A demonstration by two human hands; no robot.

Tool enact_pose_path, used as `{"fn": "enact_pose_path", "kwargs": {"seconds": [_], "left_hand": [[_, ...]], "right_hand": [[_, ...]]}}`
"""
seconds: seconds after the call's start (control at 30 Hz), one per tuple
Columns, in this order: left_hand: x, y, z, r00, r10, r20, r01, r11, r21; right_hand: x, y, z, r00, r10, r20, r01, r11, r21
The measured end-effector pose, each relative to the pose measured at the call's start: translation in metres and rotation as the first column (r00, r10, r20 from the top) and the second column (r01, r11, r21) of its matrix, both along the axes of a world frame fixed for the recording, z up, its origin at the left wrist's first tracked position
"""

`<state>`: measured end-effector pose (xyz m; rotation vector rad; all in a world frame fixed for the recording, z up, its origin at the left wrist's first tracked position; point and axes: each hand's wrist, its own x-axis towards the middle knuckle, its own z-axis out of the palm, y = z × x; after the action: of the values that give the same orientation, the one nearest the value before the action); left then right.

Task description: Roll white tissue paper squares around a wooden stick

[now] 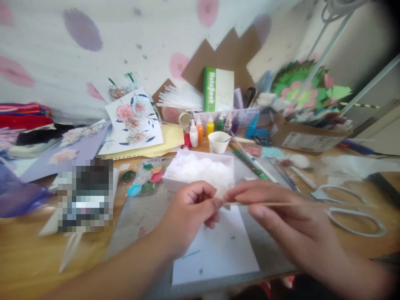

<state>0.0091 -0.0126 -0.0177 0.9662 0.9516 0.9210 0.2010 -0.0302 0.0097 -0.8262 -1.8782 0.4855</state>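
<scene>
One skinny stick (275, 203) up front — your left hand (195, 206) has thumb and finger pinched on the fluffy white tuft (221, 191) at its near end, and your right hand (290, 210) has the stick between thumb and straight fingers. It's pale tan, pretty much level, and gets blurry toward the right. Tuft looks soft and wispy, edges kinda hard to make out. All of it's above the top of the white paper (215, 262), just your side of the box (176, 182) of cotton (200, 164) — scissors (319, 193) off right.
</scene>
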Motion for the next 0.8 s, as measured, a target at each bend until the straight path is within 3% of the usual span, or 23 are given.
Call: {"fn": "enact_pose_path", "kwargs": {"seconds": [0.37, 0.8], "left_hand": [[-0.0006, -0.0016, 0.0000, 0.992, -0.095, 0.080, 0.094, 0.995, 0.020], [-0.0008, -0.0024, -0.0004, 0.994, -0.097, 0.059, 0.095, 0.995, 0.031]], "right_hand": [[-0.0016, -0.0063, -0.0072, 0.994, -0.011, -0.110, 0.000, 0.995, -0.098], [-0.0043, -0.0055, -0.0092, 0.974, -0.030, -0.226, -0.014, 0.982, -0.191]]}}
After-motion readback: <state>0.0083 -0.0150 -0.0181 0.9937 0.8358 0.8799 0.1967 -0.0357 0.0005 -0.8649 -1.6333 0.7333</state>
